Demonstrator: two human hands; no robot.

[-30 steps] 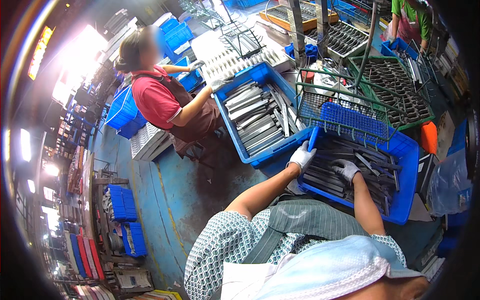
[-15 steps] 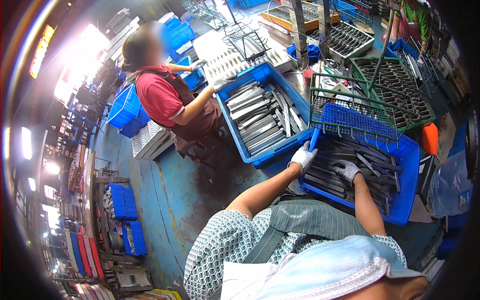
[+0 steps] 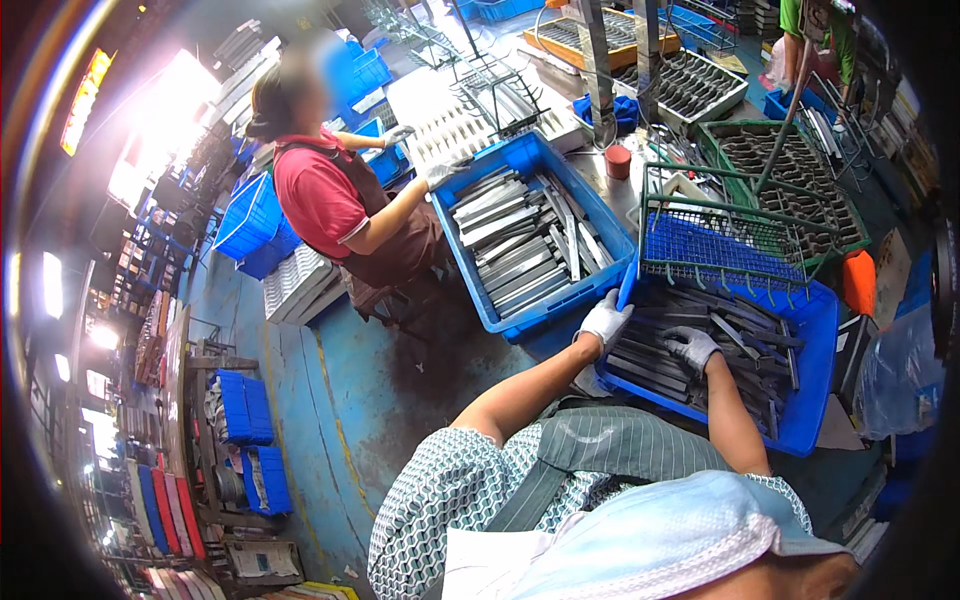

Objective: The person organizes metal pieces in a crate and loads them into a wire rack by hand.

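Note:
My gloved left hand is closed on the near-left rim of a deep blue crate. Inside that crate lie many dark, flat metal bars, some stacked side by side and others crosswise. My gloved right hand reaches in among them, its fingers bent over the bars, fingertips partly hidden. Touching this crate on the left stands a second blue crate, full of brighter metal bars. A green wire rack rests across the far side of my crate.
A person in a red shirt and brown apron sits at the left, one gloved hand on the second crate's rim. Behind stand a red cup, a green tray of dark parts and metal posts. An orange piece stands at the right.
The green wire rack has shifted a little to the right, uncovering more of the red cup. My hands stay nearly in place, the right one a touch lower.

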